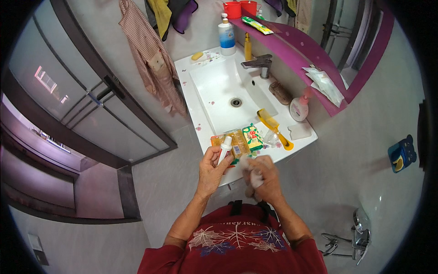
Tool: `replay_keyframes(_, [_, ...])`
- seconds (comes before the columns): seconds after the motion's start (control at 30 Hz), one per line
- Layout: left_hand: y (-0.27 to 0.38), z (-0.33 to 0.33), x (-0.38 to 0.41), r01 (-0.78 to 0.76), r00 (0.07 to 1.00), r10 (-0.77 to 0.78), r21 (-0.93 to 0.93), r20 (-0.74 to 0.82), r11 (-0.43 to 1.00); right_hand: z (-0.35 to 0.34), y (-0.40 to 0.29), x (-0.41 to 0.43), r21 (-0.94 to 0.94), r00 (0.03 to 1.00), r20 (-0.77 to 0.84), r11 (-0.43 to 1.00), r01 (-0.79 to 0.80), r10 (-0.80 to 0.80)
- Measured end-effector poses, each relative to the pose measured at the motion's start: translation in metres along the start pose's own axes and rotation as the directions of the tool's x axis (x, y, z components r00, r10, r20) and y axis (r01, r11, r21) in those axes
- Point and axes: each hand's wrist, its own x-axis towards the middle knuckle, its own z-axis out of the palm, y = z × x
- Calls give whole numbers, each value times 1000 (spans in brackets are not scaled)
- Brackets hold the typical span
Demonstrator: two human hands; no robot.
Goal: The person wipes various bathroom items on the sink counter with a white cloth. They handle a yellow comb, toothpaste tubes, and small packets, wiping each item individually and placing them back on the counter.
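My left hand (211, 171) holds a small white tube (224, 150) upright, cap up, over the near edge of the white washbasin (219, 85). To its right, my right hand (267, 179) is closed on a crumpled whitish cloth or tissue (256, 178), blurred at the fingertips. Just beyond the hands lie a clear package with yellow-orange contents (239, 144) and a green and yellow soap packet (252, 137). A yellow comb (268, 119) lies on the basin's rim beside a crumpled piece of clear plastic (271, 138).
A grey faucet (262, 65), a brown brush (280, 93) and a pink-topped pump bottle (299, 109) stand or lie along the wall side. A blue and white pump bottle (226, 36) is at the far corner. The purple shelf (287, 54) overhangs the right side. A checked garment (150, 61) hangs left.
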Motion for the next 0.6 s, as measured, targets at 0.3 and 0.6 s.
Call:
replay_keyframes(0.3, [-17,8,-8,-30,1000,30,-18,-6,999,29,-23,23,230,996,-75,973,-19,38])
replay_keyframes(0.6, [0,7,-3,-44,994,2,-366,-113,930,42,10,-24,281,960,253,940,-193,121])
